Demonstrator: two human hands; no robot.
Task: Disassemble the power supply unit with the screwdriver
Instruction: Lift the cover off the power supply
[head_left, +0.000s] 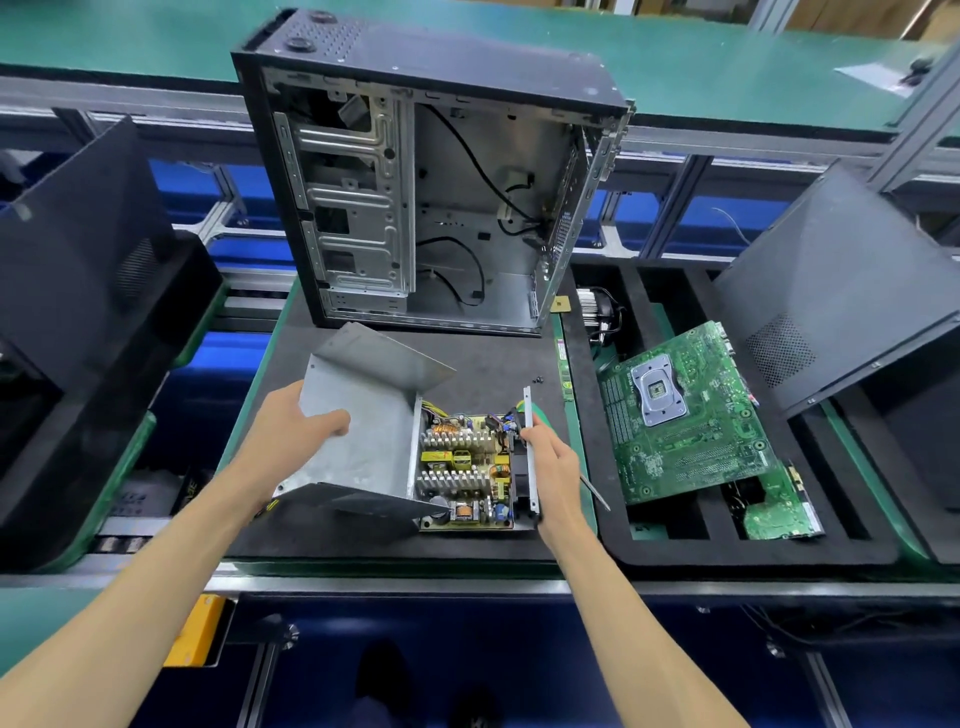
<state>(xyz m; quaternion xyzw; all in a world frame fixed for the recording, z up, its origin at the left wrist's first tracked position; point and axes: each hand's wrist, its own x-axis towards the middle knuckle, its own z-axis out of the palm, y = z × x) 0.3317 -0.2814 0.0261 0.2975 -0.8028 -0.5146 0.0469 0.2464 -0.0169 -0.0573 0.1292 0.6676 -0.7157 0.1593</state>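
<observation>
Fingers of the left hand (306, 423) curl over the edge of the grey metal cover (363, 431), tilting it up off the power supply unit (467, 467). Right hand (553, 462) grips the screwdriver (595, 491), shaft pointing away to the right, fingertips touching the unit's right wall. Exposed circuitry sits between both hands on the black mat (493, 358).

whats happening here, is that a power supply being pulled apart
Yes. A person is taking a power supply unit apart on a black mat. The left hand grips the grey metal cover, lifted off to the left, so the circuit board lies exposed. The right hand holds the screwdriver and touches the unit's end plate. An empty computer case stands behind, and a green motherboard lies in a foam tray to the right.
</observation>
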